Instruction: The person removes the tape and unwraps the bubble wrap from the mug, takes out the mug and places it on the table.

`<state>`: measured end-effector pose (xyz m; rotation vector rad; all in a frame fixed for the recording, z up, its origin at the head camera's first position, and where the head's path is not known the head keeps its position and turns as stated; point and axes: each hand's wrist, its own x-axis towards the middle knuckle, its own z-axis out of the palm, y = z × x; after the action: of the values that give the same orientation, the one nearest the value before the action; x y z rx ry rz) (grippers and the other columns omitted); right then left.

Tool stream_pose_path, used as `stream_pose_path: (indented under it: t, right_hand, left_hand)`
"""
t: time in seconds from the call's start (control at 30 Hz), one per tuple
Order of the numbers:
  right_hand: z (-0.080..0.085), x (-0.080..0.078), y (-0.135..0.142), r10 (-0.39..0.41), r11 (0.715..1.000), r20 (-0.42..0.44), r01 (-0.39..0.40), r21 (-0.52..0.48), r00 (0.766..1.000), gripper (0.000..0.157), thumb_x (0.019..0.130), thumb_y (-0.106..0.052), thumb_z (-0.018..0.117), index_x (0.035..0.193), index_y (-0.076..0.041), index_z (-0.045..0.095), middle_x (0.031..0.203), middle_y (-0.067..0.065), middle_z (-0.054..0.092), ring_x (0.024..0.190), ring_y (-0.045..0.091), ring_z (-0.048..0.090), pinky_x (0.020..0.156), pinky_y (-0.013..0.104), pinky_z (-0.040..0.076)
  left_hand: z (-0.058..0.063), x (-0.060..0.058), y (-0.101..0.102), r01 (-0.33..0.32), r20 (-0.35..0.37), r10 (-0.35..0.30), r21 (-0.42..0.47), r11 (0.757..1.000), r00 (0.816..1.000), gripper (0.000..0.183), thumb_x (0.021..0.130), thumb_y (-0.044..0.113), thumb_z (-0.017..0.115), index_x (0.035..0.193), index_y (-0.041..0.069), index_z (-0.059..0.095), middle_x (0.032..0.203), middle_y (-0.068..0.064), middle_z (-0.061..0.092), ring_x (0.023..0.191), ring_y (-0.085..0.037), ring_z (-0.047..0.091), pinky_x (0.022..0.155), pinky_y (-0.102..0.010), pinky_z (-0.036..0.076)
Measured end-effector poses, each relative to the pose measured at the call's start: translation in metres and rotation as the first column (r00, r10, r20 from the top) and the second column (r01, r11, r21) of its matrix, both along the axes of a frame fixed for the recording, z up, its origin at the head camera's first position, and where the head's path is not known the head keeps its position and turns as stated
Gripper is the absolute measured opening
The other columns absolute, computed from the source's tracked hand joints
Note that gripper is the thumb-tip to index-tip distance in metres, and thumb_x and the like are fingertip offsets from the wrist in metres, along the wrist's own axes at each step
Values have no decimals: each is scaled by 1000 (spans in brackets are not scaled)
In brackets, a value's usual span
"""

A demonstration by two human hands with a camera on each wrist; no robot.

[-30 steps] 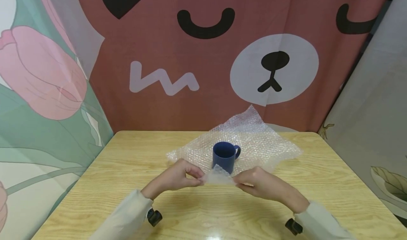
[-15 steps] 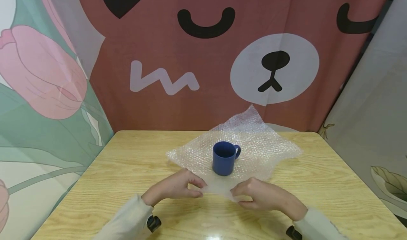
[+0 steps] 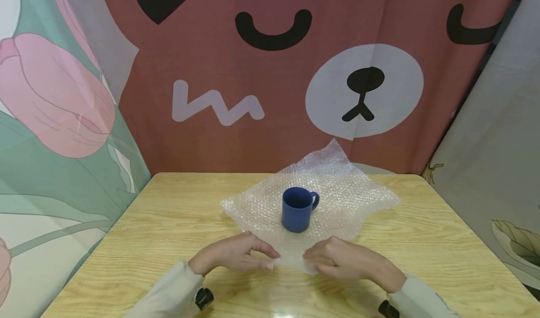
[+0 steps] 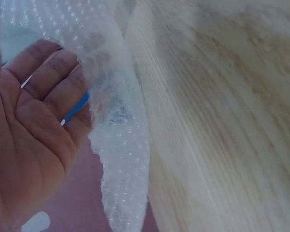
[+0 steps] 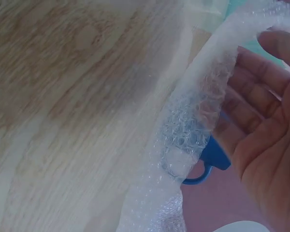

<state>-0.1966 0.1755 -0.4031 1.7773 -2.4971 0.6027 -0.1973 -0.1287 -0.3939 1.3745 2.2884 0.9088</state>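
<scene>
A blue mug (image 3: 296, 215) stands upright on a spread sheet of bubble wrap (image 3: 343, 198), its handle towards the right. At the sheet's near corner, my left hand (image 3: 238, 252) pinches the edge between thumb and fingers. My right hand (image 3: 352, 259) holds the same edge a short way to the right. In the left wrist view, fingers pass behind the bubble wrap (image 4: 123, 159), and a strip of the mug (image 4: 78, 105) shows between them. The right wrist view has the wrap (image 5: 183, 130) partly covering the fingertips, with the mug (image 5: 215, 155) beyond.
The wooden table (image 3: 177, 215) carries the sheet, whose far corner rises against the bear-print curtain (image 3: 202, 144) at the back. Printed cloth hangs (image 3: 485, 168) along the right side and the left. A small black camera (image 3: 204, 299) sits on the left wrist.
Both hands have drawn the near corner of the bubble wrap down and towards me, away from the mug, which the raised corner partly hid before. The mug stays in place.
</scene>
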Motion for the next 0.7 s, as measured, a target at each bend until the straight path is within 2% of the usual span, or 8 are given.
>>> stream_pose_path:
  t: [0.07, 0.13, 0.2, 0.27, 0.33, 0.43, 0.57, 0.7]
  right_hand:
    - [-2, 0, 0, -17, 1000, -11, 17, 16, 1000, 24, 92, -13, 60, 111, -1, 71, 109, 8, 69, 103, 17, 64, 87, 32, 52]
    - [-3, 0, 0, -43, 998, -2, 43, 40, 999, 26, 91, -17, 63, 111, -2, 70, 110, 8, 69, 104, 17, 64, 89, 33, 52]
    - [-4, 1, 0, -84, 994, 19, 83, 74, 996, 30, 91, -22, 66, 113, -2, 69, 114, 9, 68, 107, 19, 63, 91, 35, 50]
    - [-5, 2, 1, -138, 984, 38, 133, 117, 990, 36, 90, -26, 68, 117, -3, 68, 118, 9, 66, 110, 20, 61, 94, 36, 49]
    - [-4, 2, 2, -192, 971, 51, 182, 157, 980, 44, 87, -30, 71, 121, -3, 66, 122, 10, 64, 113, 22, 59, 96, 38, 47]
    - [-4, 3, 1, -244, 954, 56, 229, 194, 968, 54, 85, -34, 74, 126, -2, 63, 127, 12, 61, 116, 24, 57, 98, 40, 46]
    - [-3, 3, 0, -270, 945, 57, 253, 209, 961, 62, 82, -35, 76, 130, 0, 59, 129, 14, 59, 118, 26, 56, 100, 41, 44]
    - [-4, 4, -2, -269, 944, 56, 251, 216, 962, 65, 80, -34, 77, 131, 1, 58, 130, 16, 58, 118, 28, 55, 100, 41, 43]
  left_hand:
    - [-1, -1, 0, -11, 42, 10, 18, 1000, 999, 36, 106, 21, 41, 122, 0, 66, 121, -5, 65, 113, -8, 57, 95, -25, 46]
    - [-2, -1, 1, -38, 34, 38, 14, 999, 999, 41, 108, 22, 35, 121, 0, 66, 119, -5, 67, 110, -8, 59, 94, -25, 46]
    - [-3, 0, 3, -79, -11, 79, -24, 997, 997, 43, 107, 28, 37, 122, 1, 66, 120, -5, 66, 109, -8, 59, 94, -26, 46]
    - [-3, 2, 6, -127, -70, 121, -76, 989, 990, 44, 104, 35, 44, 125, 1, 64, 122, -5, 65, 104, -8, 61, 95, -27, 46]
    - [-3, 5, 9, -177, -123, 160, -143, 974, 979, 52, 100, 41, 51, 130, 0, 60, 129, -8, 60, 111, -12, 58, 100, -30, 43]
    - [-2, 11, 14, -238, -137, 210, -234, 943, 968, 67, 95, 49, 57, 137, -3, 51, 139, -15, 51, 124, -24, 51, 107, -36, 35]
    - [0, 18, 21, -285, -125, 257, -333, 899, 958, 86, 88, 58, 61, 145, -4, 39, 149, -22, 35, 138, -35, 30, 113, -43, 24]
    - [0, 22, 26, -305, -132, 275, -395, 867, 952, 96, 85, 63, 62, 147, -5, 33, 152, -24, 27, 140, -38, 24, 113, -44, 22]
